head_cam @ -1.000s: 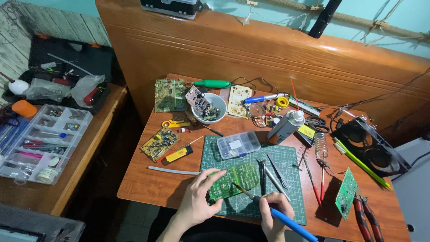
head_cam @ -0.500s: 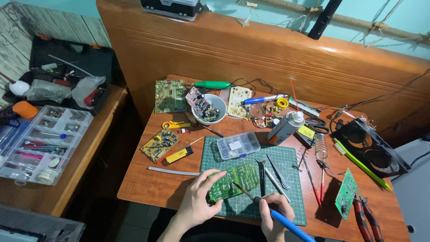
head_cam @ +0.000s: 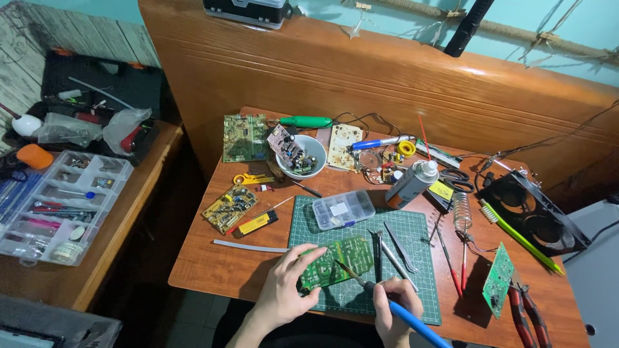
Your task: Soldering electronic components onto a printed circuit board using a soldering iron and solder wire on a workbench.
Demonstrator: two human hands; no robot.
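The left hand (head_cam: 284,291) covers the near left corner of the green circuit board (head_cam: 336,260), and its forearm runs off the bottom edge. The blue-handled soldering iron (head_cam: 401,314) is cut off there too, its grip partly wrapped by the right hand (head_cam: 394,307). Contents of the clear parts box (head_cam: 342,209) are too small to tell

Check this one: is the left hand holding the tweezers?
No. The left hand rests on the green circuit board, while the tweezers lie untouched on the cutting mat.
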